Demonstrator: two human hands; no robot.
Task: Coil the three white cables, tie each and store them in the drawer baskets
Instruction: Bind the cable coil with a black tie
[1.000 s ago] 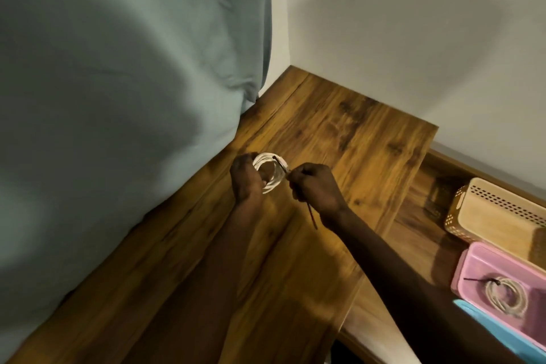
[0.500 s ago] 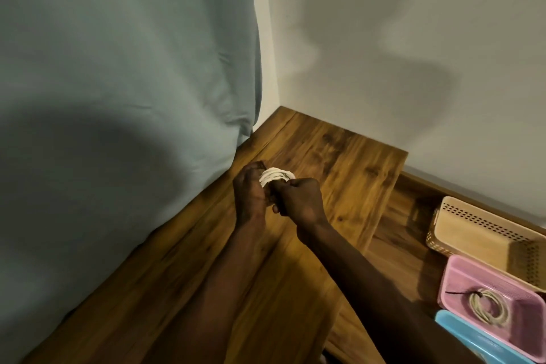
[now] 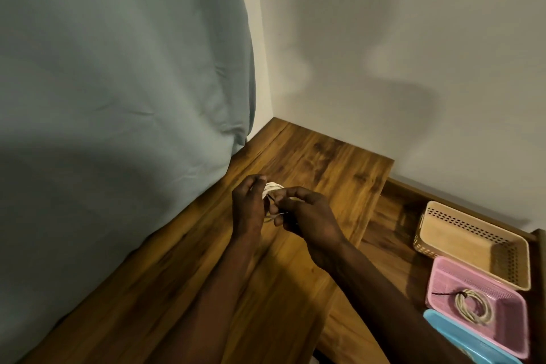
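Left hand [image 3: 247, 210] holds white cable coil [image 3: 272, 190] above wooden bench [image 3: 322, 162], grip curled round coil. Right hand [image 3: 310, 217] just beside it, grip narrow, fingertips pinching at coil; dark tie barely visible there. Well right of grip: beige basket [image 3: 472, 241], pink basket [image 3: 443, 272] holding tied coil [image 3: 472, 306], blue basket [image 3: 461, 337] edge.

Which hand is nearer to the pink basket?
The right hand. It is over the wooden top, on the side toward the pink basket; the left hand is farther away, beside the curtain.
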